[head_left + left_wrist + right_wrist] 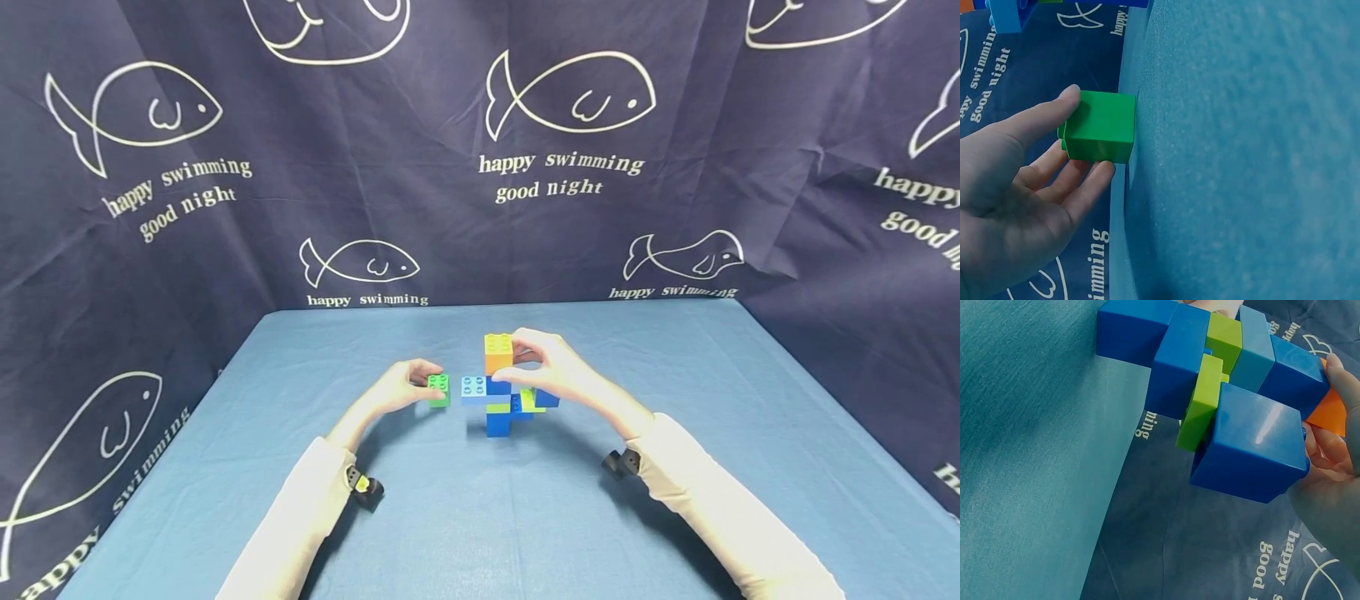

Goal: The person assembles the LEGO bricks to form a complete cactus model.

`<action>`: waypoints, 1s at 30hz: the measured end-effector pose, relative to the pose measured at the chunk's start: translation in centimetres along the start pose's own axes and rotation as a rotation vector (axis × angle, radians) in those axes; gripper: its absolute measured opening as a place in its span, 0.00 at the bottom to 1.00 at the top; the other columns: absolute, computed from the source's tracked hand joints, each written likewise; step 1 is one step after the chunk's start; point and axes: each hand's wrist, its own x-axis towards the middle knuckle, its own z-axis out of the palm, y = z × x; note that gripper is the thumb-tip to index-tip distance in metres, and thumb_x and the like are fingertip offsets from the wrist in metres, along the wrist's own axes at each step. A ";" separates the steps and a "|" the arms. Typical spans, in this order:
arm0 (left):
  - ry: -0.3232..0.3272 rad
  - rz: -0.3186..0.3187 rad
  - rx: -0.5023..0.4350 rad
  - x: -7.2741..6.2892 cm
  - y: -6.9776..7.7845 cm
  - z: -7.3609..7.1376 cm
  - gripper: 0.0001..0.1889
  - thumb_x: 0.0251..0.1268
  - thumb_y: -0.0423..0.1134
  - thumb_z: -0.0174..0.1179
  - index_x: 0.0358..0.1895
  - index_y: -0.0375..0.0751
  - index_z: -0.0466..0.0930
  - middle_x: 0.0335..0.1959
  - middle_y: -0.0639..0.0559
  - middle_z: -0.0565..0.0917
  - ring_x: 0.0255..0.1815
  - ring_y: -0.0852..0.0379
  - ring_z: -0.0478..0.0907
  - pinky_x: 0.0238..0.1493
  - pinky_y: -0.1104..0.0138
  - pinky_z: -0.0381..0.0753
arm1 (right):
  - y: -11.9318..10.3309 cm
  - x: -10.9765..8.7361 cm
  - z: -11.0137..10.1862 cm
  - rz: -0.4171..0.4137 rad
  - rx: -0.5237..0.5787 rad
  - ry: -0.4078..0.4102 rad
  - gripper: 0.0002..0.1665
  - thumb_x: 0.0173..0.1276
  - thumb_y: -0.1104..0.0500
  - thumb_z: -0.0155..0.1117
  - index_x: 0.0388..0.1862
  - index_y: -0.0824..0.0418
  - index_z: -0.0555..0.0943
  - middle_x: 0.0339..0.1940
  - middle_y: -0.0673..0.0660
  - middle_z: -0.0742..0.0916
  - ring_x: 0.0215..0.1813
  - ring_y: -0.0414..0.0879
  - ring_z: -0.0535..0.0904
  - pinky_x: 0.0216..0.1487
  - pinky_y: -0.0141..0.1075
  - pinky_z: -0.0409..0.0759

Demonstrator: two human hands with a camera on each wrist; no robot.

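My left hand point(396, 387) pinches a green building brick point(438, 390) between thumb and fingertips, low over the table and just left of a built-up stack. The brick's studs face up in the head view; in the left wrist view its smooth sides show. At the stack's top, my right hand point(553, 367) grips an orange brick point(498, 357), thumb in front and fingers behind. Below it come blue, a light blue brick point(473, 390) jutting left, lime, and a blue brick point(497, 425) at the bottom. A lime brick point(1200, 403) and a large blue brick point(1254, 440) branch off sideways.
A blue cloth point(480, 525) covers the table. Behind it and at both sides hangs a dark navy curtain point(450, 208) with white fish drawings and lettering. Each wrist carries a small black camera, the left one point(367, 490) near the table surface.
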 end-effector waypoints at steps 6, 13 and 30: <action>-0.018 0.012 -0.003 -0.1 0.1 0.0 0.22 0.52 0.36 0.68 0.51 0.31 0.77 0.39 0.41 0.84 0.42 0.52 0.81 0.48 0.61 0.77 | -0.1 0.0 -0.1 -0.008 -0.015 -0.004 0.19 0.54 0.56 0.73 0.41 0.60 0.78 0.39 0.54 0.84 0.46 0.47 0.81 0.55 0.42 0.77; -0.006 0.009 -0.009 -0.2 0.3 0.1 0.21 0.53 0.36 0.67 0.50 0.32 0.77 0.40 0.42 0.83 0.42 0.52 0.80 0.49 0.61 0.76 | -0.3 -0.1 0.1 -0.027 -0.020 -0.004 0.19 0.54 0.60 0.72 0.44 0.63 0.77 0.40 0.58 0.84 0.47 0.52 0.80 0.55 0.46 0.77; 0.078 0.079 -0.088 -0.2 1.2 0.1 0.23 0.55 0.39 0.67 0.55 0.39 0.76 0.50 0.44 0.81 0.49 0.49 0.79 0.50 0.59 0.78 | -0.3 -0.1 0.0 -0.025 -0.024 -0.004 0.19 0.55 0.63 0.72 0.44 0.66 0.77 0.41 0.61 0.83 0.49 0.55 0.80 0.55 0.48 0.76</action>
